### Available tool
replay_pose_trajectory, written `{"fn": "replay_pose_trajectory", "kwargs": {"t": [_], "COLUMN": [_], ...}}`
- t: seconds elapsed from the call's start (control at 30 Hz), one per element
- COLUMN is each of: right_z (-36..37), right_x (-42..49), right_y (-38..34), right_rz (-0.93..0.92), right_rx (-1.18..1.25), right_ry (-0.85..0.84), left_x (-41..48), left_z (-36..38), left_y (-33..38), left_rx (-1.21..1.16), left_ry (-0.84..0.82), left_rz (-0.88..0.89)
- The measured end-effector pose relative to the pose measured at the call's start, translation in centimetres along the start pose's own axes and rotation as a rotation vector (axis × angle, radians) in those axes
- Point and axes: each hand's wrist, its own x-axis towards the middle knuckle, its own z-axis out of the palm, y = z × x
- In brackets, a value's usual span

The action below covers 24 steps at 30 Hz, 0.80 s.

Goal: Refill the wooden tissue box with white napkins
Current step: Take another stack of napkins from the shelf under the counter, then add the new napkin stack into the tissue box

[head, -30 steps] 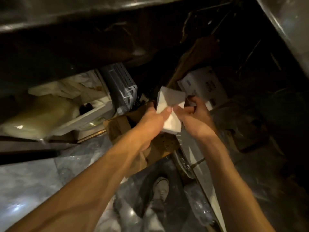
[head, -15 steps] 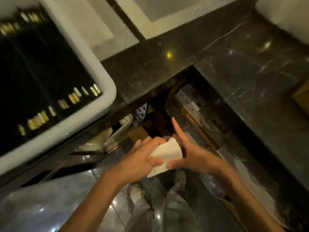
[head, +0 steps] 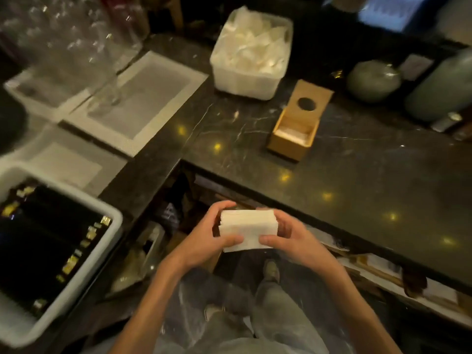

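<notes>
Head view shows the left hand (head: 204,241) and right hand (head: 293,238) each with its grip around a napkin stack (head: 246,229), near the worktop (head: 357,187); the wooden box (head: 297,121) stands open farther away.

Left hand (head: 204,241) and right hand (head: 290,238) (thumbs nearly meeting) grip the napkins (head: 249,228).

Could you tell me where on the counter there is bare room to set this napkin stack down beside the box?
Two patches of counter are bare: between the mat and the box, in front of the tub; and right of the box, up to the near edge. The back right, around the jar, is crowded.
</notes>
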Motion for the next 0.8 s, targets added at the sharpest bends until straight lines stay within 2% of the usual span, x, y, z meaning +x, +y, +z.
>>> {"fn": "replay_pose_trajectory", "kwargs": {"t": [0.1, 0.27, 0.53, 0.67, 0.8], "right_z": [-3.3, -8.3, -20.0, -26.0, -30.8], "right_x": [-3.0, -6.6, -5.9, -4.2, -2.1], "right_y": [0.1, 1.6, 2.8, 2.1, 2.1], "right_rz": [0.013, 0.053, -0.026, -0.076, -0.103], "right_rx": [0.105, 0.185, 0.06, -0.015, -0.07], "right_ry": [0.138, 0.277, 0.465, 0.552, 0.688], "left_x": [1.9, 5.8, 15.5, 21.4, 26.9], "left_z": [2.8, 8.2, 16.3, 19.6, 23.0], "left_y": [1.6, 4.0, 10.4, 13.7, 15.5], "left_rx": [-0.096, -0.034, 0.164, 0.282, 0.312], "left_ry": [-0.077, -0.144, -0.227, -0.231, -0.211], "left_rz": [-0.015, -0.014, 0.134, 0.258, 0.31]}}
